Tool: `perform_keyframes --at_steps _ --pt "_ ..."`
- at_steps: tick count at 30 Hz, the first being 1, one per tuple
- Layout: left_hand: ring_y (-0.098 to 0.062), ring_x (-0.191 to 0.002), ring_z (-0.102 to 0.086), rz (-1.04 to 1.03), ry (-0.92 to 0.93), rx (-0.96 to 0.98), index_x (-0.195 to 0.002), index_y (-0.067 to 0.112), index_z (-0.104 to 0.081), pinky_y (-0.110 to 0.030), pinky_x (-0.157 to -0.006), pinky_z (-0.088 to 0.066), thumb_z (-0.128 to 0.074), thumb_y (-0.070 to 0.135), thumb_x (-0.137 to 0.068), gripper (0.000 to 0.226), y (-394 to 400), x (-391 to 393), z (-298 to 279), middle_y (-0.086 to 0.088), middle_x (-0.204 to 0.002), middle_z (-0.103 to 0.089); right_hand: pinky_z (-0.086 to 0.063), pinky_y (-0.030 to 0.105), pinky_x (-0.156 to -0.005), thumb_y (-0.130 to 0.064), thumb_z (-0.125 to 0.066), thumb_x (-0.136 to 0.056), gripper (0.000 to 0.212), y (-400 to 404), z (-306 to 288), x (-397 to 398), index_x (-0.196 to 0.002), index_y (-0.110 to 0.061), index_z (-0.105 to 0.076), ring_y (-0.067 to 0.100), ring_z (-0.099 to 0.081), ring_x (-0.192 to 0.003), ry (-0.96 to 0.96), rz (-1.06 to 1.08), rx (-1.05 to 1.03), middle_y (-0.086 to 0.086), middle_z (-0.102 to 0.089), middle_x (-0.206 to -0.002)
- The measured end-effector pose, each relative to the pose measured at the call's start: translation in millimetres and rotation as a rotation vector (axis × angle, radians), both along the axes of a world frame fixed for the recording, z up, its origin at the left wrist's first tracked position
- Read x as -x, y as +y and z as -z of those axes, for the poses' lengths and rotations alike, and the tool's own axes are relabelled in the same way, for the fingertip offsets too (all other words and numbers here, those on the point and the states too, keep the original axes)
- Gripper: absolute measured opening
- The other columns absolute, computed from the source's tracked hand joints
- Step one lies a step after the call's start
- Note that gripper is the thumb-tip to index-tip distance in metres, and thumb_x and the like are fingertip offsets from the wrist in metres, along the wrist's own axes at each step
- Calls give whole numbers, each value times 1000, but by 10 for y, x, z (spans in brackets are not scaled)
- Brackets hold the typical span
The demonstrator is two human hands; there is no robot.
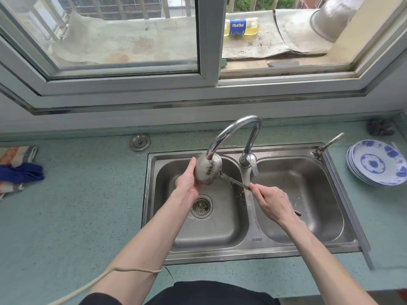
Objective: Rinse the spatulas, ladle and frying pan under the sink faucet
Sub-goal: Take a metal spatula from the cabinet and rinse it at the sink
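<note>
Ladle (207, 170) is being held over the left basin of the double sink (253, 241), bowl directly under the spout of the faucet (233, 133). Spout tip is sitting at or inside the bowl rim; a water stream cannot be made out.

Left hand (187, 183) is cupping the left side of the ladle bowl, thumb lying up along the rim, fingers curling round underneath. Right hand (273, 201) is gripping the ladle handle (235, 181), fingers closed around it, index finger extending along the shaft toward the bowl. Handle is running diagonally from the bowl down and right, crossing above the divider between basins; its dark end is showing past the right wrist over the right basin.

Drain strainer (201, 206) is sitting in the left basin floor, near side of the bowl. Right basin is showing a few small specks on its floor.

Surroundings: a stack of blue-and-white plates (378, 166) is resting on the countertop (77, 205) to the right of the sink. A dark scrubber (380, 127) is lying in the far right corner. A folded cloth (17, 170) with a blue part is lying at the far left edge. A round metal cap (139, 142) is set in the counter, far left of the sink. Beyond the window, a bottle (241, 28) of yellow liquid is lying on the ledge.
</note>
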State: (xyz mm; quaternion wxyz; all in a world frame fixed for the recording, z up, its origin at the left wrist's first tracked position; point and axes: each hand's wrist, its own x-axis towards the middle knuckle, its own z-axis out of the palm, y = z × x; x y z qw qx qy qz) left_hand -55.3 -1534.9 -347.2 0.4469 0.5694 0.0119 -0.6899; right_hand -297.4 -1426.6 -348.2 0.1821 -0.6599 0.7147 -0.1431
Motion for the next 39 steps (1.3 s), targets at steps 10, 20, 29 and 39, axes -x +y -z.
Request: perform_keyframes --at_steps 10,20,29,39 --pt "-22 -82 -68 -87 59 8 -110 4 -61 -27 -51 -58 -48 13 -107 16 -28 14 -123 -12 -100 -70 -47 42 -67 -57 -36 -105 51 -105 -37 -158 -67 -24 -39 44 -59 -82 -27 89 -111 5 -63 -68" --pt "-19 -77 -74 55 105 7 -103 6 -69 -29 -71 -63 -76 12 -90 16 193 79 48 -12 -97 -74 -50 38 -73 -64 -38 -102 57 -157 -95 -315 -72 -19 -55 32 -62 -81 -62 158 -191 -2 -66 -70" --pt "-26 -90 -76 253 12 73 -112 1 -66 -34 -82 -62 -75 11 -92 23 325 245 113 -14 -100 -76 -45 36 -77 -53 -39 -104 45 -210 -223 -550 -84 -29 -70 32 -67 -96 -85 259 -309 -1 -73 -84" --pt "-23 -75 -77 300 -135 26 -101 0 -69 -31 -66 -64 -74 11 -93 15 326 309 151 -14 -86 -78 -47 40 -76 -39 -45 -107 34 -15 -199 -706 -96 -18 -70 34 -64 -100 -46 211 -195 6 -68 -103"
